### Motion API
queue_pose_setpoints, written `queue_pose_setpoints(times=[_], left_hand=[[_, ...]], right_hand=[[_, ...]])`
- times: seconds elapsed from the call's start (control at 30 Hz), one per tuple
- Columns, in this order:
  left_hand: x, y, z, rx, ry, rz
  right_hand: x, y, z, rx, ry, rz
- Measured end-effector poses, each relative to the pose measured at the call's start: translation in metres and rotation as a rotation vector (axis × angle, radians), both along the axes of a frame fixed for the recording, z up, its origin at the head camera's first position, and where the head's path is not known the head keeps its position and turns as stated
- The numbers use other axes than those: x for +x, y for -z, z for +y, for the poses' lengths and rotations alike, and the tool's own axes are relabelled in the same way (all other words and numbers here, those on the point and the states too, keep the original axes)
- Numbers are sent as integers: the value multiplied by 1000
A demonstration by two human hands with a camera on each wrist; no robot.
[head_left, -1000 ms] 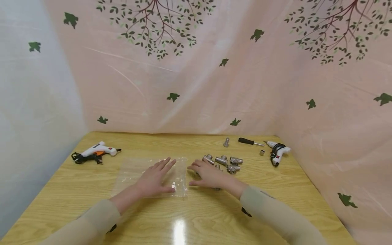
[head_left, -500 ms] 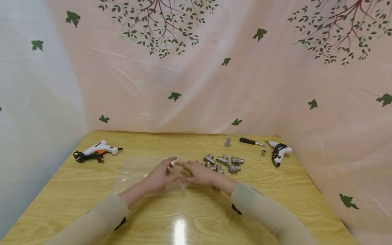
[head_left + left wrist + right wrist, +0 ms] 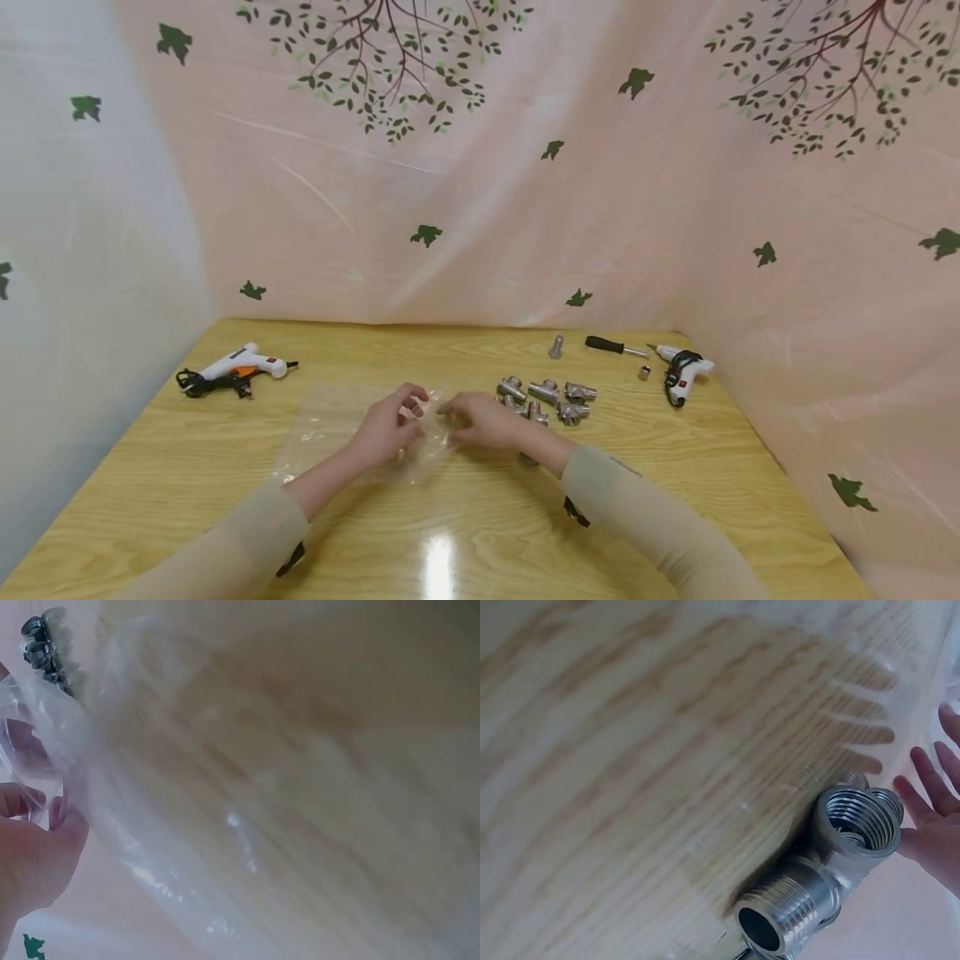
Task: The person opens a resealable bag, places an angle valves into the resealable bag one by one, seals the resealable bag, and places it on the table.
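A clear plastic bag [image 3: 330, 421] lies on the wooden table [image 3: 480, 533], its right edge raised and crumpled between my hands. My left hand [image 3: 415, 406] pinches that edge with curled fingers. In the left wrist view the left hand [image 3: 34, 855] holds the bag's film [image 3: 150, 847]. My right hand [image 3: 447, 411] meets the same edge from the right and pinches it. Just right of that hand lies a cluster of several metal pipe fittings [image 3: 547, 400]. One threaded fitting [image 3: 832, 862] fills the right wrist view, beside my right fingers [image 3: 930, 817].
A white glue gun [image 3: 236, 371] with a black cord lies at the far left. At the far right are a second glue gun [image 3: 682, 373], a black-handled screwdriver [image 3: 611, 346], a bolt [image 3: 555, 346] and a small metal piece [image 3: 642, 373]. Curtains close off three sides.
Both hands lay flat, the left on the bag and the right beside it. They have come together at its right edge, curled their fingers and lifted that edge off the table.
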State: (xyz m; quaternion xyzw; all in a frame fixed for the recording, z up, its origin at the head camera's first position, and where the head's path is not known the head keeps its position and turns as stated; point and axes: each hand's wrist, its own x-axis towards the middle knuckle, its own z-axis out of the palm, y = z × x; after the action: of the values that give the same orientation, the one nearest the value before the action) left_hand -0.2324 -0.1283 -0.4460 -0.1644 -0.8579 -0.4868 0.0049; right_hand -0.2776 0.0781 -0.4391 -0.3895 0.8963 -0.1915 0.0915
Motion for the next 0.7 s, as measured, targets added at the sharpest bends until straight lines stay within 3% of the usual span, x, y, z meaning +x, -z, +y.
queue_pose_setpoints(times=[0.33,0.57,0.7], left_hand=[[7,-17,0,-145,22,80],[12,-30,-7,-198,-18,127],[14,-34,-13,-242,11,173]], right_hand=[[4,-5,-4,-159,53,48],[7,-13,1,-165,5,23],[9,-16,8,-164,0,-6]])
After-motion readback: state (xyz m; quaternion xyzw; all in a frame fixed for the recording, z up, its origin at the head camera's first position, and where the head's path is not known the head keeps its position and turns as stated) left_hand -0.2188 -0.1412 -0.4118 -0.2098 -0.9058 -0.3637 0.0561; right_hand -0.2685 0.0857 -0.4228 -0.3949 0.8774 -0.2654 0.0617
